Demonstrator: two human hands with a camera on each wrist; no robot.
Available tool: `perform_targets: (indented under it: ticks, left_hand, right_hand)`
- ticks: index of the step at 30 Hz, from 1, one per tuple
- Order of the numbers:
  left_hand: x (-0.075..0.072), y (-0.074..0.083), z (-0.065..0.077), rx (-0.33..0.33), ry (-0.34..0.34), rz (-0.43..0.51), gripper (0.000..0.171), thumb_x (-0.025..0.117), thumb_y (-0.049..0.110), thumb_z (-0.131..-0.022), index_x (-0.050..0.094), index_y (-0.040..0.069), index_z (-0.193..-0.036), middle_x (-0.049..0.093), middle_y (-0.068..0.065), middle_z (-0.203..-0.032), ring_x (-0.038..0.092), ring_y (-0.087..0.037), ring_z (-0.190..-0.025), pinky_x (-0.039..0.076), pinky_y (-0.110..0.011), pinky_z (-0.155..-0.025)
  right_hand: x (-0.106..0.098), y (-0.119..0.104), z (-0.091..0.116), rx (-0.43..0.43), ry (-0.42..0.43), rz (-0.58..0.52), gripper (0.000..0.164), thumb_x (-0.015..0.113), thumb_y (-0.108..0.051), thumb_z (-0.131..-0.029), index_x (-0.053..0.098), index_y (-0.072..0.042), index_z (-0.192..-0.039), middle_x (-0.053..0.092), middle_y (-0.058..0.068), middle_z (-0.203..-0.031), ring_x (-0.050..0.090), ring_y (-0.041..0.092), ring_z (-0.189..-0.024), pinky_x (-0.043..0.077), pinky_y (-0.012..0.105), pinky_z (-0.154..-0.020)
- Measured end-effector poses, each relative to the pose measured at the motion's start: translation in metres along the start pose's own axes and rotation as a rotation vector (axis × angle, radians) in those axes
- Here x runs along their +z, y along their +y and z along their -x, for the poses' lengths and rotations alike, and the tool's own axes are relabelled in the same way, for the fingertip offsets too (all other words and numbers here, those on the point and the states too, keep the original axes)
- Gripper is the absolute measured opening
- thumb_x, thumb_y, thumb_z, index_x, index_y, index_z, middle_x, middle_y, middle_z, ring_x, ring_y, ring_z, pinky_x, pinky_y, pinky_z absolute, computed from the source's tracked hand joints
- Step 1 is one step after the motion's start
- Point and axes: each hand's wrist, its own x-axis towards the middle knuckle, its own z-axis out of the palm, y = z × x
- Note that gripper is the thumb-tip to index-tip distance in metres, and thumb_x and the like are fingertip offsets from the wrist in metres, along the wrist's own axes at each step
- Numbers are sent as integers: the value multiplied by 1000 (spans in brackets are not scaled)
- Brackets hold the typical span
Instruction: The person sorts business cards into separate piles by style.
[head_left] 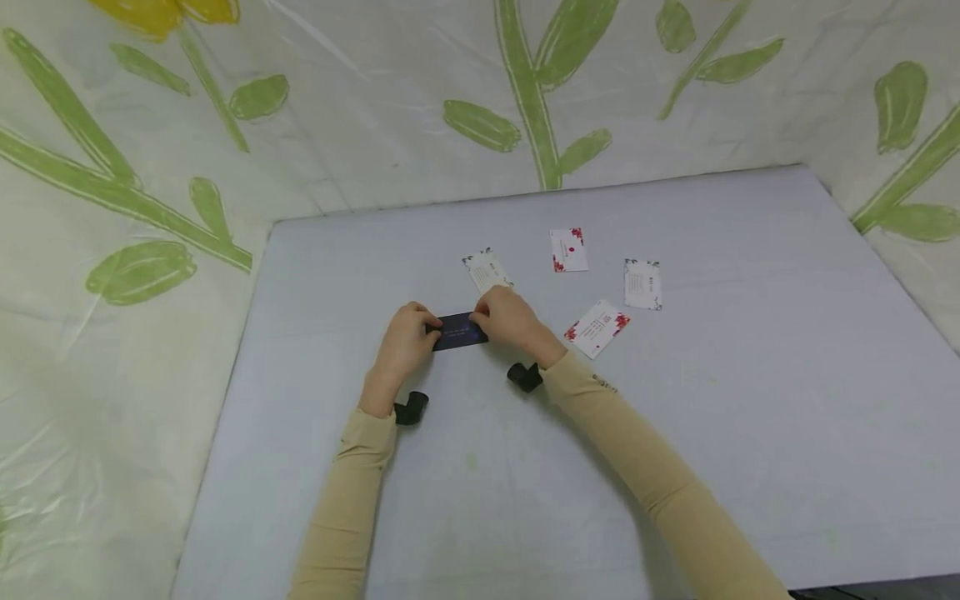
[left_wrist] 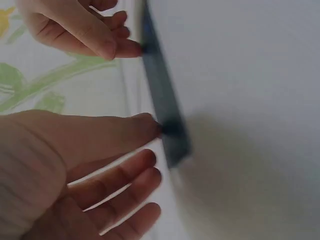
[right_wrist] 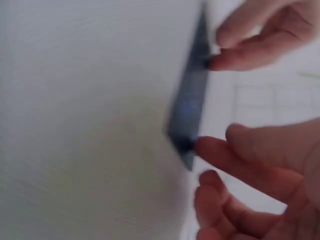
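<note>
A small dark card [head_left: 457, 332] with pale print and a blue patch lies at the middle left of the table. The left hand [head_left: 405, 337] touches its left end from above with the fingertips. At its right end the right hand [head_left: 513, 321] rests an index fingertip on the printed face, thumb close behind. Both wrist views show this dark card [left_wrist: 162, 90] slanting away, a dark spot beside each touching fingertip. Lower fingers of either hand stay off the card. Partly behind the right hand is a white card with green leaf corners [head_left: 486, 268].
Beyond and right of the hands lie a white card with red flowers [head_left: 568, 250], a green-leaf card [head_left: 642, 284] and a tilted red-flower card [head_left: 597, 329]. The pale table [head_left: 750, 400] meets a wall covering painted with green leaves [head_left: 480, 125]. Black wrist cameras [head_left: 411, 408] jut inward.
</note>
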Motion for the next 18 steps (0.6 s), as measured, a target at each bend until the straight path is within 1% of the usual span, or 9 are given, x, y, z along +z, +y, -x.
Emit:
perform_targets:
  ticks: [2, 5, 7, 9, 11, 14, 16, 18]
  left_hand:
    - [-1, 10, 0, 15, -3, -7, 17, 63, 2, -85, 68, -5, -100, 59, -19, -104, 54, -32, -99, 44, -42, -87]
    - [1, 32, -2, 49, 7, 15, 22, 61, 6, -88, 65, -5, -106, 59, -18, -105, 55, -31, -99, 45, -41, -86]
    - [5, 50, -5, 67, 15, 26, 24, 60, 9, -89, 64, -4, -109, 60, -17, -105, 56, -29, -98, 46, -39, -84]
    - [13, 68, -8, 81, 8, 20, 27, 60, 13, -90, 63, -4, -112, 60, -15, -105, 57, -27, -96, 48, -37, -81]
    - [22, 87, -11, 90, -17, 0, 30, 60, 17, -90, 61, -2, -114, 61, -14, -105, 57, -25, -96, 48, -36, -81]
    - [40, 113, -16, 104, -70, -50, 35, 60, 22, -91, 59, -1, -117, 60, -13, -108, 57, -24, -99, 48, -36, -81]
    - [53, 127, -18, 119, -95, -92, 37, 59, 25, -91, 59, -2, -117, 59, -14, -110, 56, -25, -100, 47, -36, -82]
    - [67, 138, -21, 128, -115, -144, 39, 60, 28, -91, 59, -2, -115, 58, -15, -109, 56, -26, -100, 48, -36, -82]
  right_hand:
    - [-11, 8, 4, -60, 4, -73, 21, 58, -15, -91, 72, 1, -92, 67, 9, -85, 53, 14, -70, 42, 23, -62]
    - [-35, 24, 14, -166, 37, -172, 20, 58, -11, -91, 71, 3, -96, 68, 10, -89, 56, 17, -76, 43, 25, -66]
    - [-54, 37, 22, -234, 65, -182, 17, 59, -8, -90, 70, 3, -97, 67, 11, -92, 57, 19, -81, 44, 29, -69]
    - [-72, 51, 32, -272, 68, -166, 16, 60, -5, -89, 69, 3, -100, 66, 13, -95, 57, 22, -83, 46, 36, -71]
    - [-86, 67, 41, -288, 54, -123, 18, 62, -2, -87, 67, 3, -103, 64, 15, -99, 57, 25, -88, 46, 41, -76]
    - [-102, 88, 55, -251, -6, -63, 24, 63, 2, -84, 63, 4, -108, 61, 18, -105, 55, 30, -98, 44, 48, -85]
    - [-108, 99, 64, -213, -51, -25, 28, 63, 4, -83, 62, 5, -110, 60, 19, -109, 53, 32, -103, 42, 49, -89]
    - [-112, 107, 71, -186, -87, 13, 31, 63, 6, -80, 61, 6, -112, 59, 19, -110, 52, 33, -105, 41, 48, -90]
